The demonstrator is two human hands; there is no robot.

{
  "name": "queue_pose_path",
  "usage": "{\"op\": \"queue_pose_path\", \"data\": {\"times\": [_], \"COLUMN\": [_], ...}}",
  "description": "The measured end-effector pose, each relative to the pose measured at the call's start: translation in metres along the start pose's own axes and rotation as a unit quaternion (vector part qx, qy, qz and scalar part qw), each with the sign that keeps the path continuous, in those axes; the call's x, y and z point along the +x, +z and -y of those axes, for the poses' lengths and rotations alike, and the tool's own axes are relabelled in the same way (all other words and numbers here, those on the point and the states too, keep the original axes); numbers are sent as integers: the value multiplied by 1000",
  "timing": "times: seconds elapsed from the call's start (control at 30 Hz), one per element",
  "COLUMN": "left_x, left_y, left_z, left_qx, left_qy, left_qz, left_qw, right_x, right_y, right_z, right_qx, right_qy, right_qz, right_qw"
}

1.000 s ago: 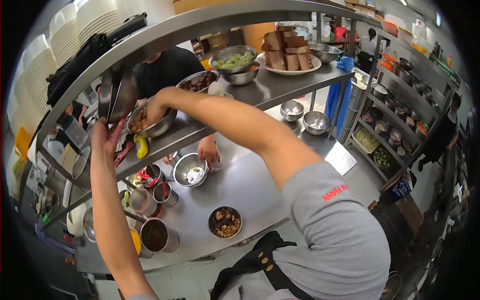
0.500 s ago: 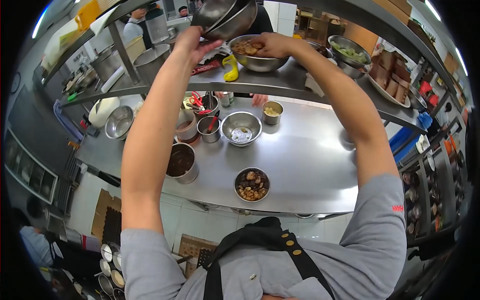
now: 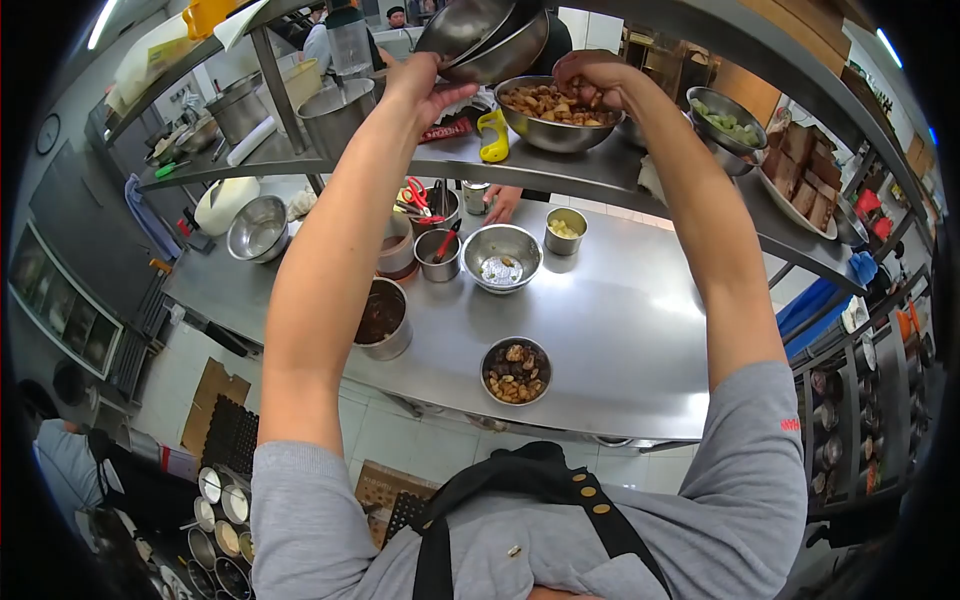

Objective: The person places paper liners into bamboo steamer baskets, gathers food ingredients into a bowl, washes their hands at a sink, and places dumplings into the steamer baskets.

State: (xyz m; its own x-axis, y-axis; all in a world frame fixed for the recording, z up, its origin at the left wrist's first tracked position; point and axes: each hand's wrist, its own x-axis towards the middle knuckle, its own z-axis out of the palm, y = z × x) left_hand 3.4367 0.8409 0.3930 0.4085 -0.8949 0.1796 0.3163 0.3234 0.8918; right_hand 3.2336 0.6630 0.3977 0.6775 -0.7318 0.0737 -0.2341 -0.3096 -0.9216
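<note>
On the raised steel shelf, a metal bowl (image 3: 560, 135) holds brown chunks of food. My right hand (image 3: 592, 78) is over its right side, fingers curled round some brown pieces. To the left, my left hand (image 3: 425, 88) grips the edge of nested metal bowls (image 3: 490, 45), tilted above the shelf, with its lower fingers stretched out. Below them on the shelf lies a yellow-handled tool (image 3: 494, 137). A small bowl of dark and brown pieces (image 3: 516, 371) stands on the lower steel table (image 3: 620, 330). Behind it is a metal bowl (image 3: 502, 258) with a little residue.
A co-worker's hand (image 3: 503, 203) rests beyond the lower bowl, near a tin of yellow pieces (image 3: 566, 231). Pots with dark sauce (image 3: 382, 318) and red-handled tools stand at left. The shelf's right side bears green vegetables (image 3: 727, 122) and a plate of meat slabs (image 3: 800, 170).
The view has swung right and down. My right hand has risen from deep in the brown pieces to the bowl's right side. My left hand still holds the nested bowls.
</note>
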Motion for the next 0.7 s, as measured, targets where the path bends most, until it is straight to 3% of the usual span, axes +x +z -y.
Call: {"op": "queue_pose_path", "data": {"times": [0.1, 0.17, 0.2, 0.23, 0.33, 0.37, 0.47, 0.5, 0.63, 0.7], "left_x": [3, 2, 1, 0, -5, -8, -10, -11, -18, -12], "left_y": [-2, -1, -1, -1, -1, -1, -5, -4, 0, -3], "left_z": [0, 0, 0, 2, 2, 2, 2, -1, -6, -4], "left_qx": [-7, -1, -2, -12, -25, -27, -30, -26, -16, -15], "left_qy": [-2, 11, 10, 19, 29, 31, 21, 13, 34, 37], "left_qz": [20, 3, 1, 8, 10, 7, -3, -5, 3, 4], "left_qw": [1000, 1000, 1000, 1000, 999, 999, 999, 1000, 999, 999], "right_x": [-7, -30, -19, -22, -31, -31, -16, -15, -13, -7], "right_y": [9, 40, 44, 49, 62, 60, 44, 44, 44, 38], "right_z": [8, 21, 16, 14, 15, 12, -9, -8, -2, -2], "right_qx": [-70, -385, -463, -462, -568, -569, -504, -506, -498, -400], "right_qy": [13, -93, -107, -105, -147, -148, -299, -303, -292, -170], "right_qz": [19, -55, -22, -19, 0, 5, 14, 15, 8, -33], "right_qw": [997, 916, 880, 880, 810, 809, 810, 807, 816, 900]}}
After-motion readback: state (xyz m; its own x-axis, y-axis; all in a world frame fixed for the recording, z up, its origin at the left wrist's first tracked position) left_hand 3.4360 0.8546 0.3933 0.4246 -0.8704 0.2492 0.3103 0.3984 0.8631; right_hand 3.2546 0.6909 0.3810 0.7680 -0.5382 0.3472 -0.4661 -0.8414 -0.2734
